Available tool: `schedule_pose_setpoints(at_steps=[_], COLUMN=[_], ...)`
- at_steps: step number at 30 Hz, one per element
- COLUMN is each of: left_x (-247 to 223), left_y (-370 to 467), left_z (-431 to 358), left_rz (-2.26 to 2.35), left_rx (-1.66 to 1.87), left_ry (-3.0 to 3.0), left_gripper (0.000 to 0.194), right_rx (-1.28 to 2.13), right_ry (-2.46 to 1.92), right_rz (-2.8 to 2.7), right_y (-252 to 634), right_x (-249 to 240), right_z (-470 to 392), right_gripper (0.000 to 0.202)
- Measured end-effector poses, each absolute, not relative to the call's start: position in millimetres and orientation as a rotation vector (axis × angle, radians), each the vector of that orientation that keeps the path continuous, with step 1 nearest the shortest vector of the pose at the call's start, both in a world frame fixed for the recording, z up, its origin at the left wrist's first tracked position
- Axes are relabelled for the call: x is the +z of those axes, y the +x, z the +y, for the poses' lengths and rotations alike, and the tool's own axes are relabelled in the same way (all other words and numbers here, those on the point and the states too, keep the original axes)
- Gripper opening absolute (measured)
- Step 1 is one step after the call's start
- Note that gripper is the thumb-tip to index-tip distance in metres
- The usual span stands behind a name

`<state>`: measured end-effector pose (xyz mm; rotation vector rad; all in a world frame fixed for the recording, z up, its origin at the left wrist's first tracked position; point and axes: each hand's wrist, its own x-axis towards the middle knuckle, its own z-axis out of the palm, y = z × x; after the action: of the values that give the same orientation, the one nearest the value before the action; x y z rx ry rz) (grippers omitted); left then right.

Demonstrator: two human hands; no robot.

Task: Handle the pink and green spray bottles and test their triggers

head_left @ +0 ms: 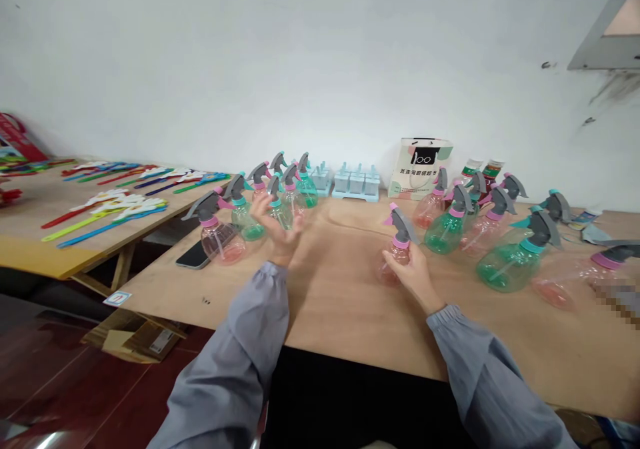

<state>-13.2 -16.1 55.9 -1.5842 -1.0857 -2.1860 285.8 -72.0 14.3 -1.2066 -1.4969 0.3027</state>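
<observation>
In my right hand (413, 275) is a clear pink spray bottle (393, 262) with a grey and pink trigger head, gripped round its body at the right of the table's middle. My left hand (280, 229) is raised with its fingers spread and nothing in it. Behind that hand stands a group of spray bottles, among them a green one (247, 219) and a pink one (223, 242). Several more are grouped to the right, including a green bottle (445, 229) and another green one with a turquoise collar (510, 265).
A phone (194, 255) lies by the left bottles. Pale blue popsicle moulds (356, 183) and a paper bag (420, 169) stand along the wall, with brown jars (490, 172) beside them. Colourful plastic sticks (107, 212) cover the left table. A cardboard box (133, 335) sits below.
</observation>
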Motion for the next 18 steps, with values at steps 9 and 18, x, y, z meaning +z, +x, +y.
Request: schedule_pose_setpoints(at_steps=[9, 18], left_x=[49, 68], left_y=[125, 95], left_z=[-55, -53], left_rz=[-1.232, -1.460], left_rx=[-2.319, -2.889], left_ry=[-2.803, -2.481], left_gripper=[0.088, 0.038], right_rx=[0.618, 0.039], right_ry=[-0.840, -1.146], right_rz=[-1.890, -1.305], right_y=[267, 340], right_x=[2, 32], right_z=[-79, -69], right_gripper=[0.073, 0.048])
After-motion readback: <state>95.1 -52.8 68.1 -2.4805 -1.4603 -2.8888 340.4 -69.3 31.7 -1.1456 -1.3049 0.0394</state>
